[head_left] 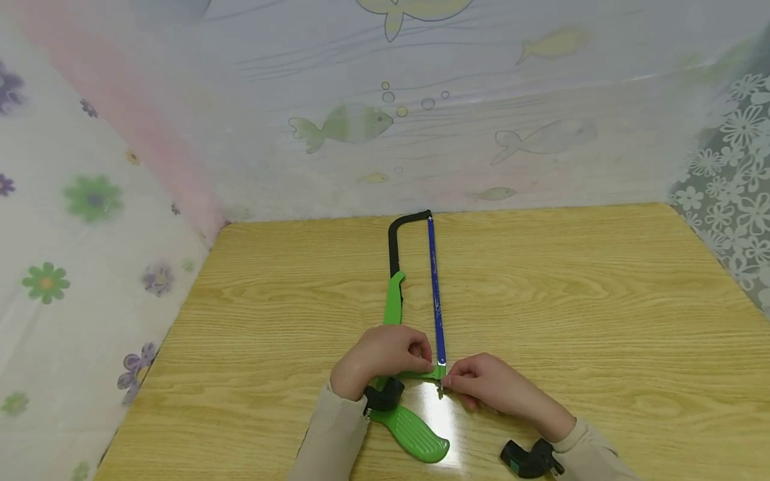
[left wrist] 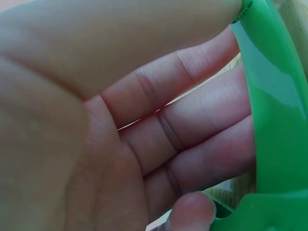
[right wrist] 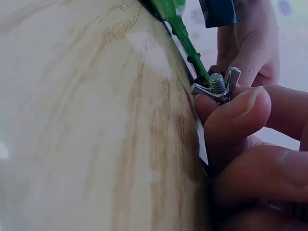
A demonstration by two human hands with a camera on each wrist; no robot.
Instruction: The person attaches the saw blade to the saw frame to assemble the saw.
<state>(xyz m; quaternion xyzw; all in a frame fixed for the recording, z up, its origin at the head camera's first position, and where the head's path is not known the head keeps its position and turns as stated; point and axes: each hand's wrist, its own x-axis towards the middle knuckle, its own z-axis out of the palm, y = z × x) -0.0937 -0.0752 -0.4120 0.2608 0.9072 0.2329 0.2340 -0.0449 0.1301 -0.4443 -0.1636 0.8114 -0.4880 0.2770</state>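
Observation:
A hacksaw lies flat on the table, its blue blade (head_left: 436,294) running along the right side and its black front frame (head_left: 394,247) pointing away. Its green handle (head_left: 418,434) points toward me. My left hand (head_left: 381,354) grips the green lower frame (left wrist: 276,106) close to the blade's near end; in the left wrist view several fingers pass behind that green part. With thumb and fingertips, my right hand (head_left: 496,387) pinches a metal wing nut (right wrist: 231,79) on a threaded bolt (right wrist: 217,83) at the blade's near end.
The wood-grain table (head_left: 571,287) meets a fish-patterned sheet (head_left: 445,153) at the back. A flower-patterned sheet (head_left: 78,254) hangs at the left and a white-flowered one (head_left: 734,174) at the right. Black wrist cameras (head_left: 528,459) are strapped at both cuffs.

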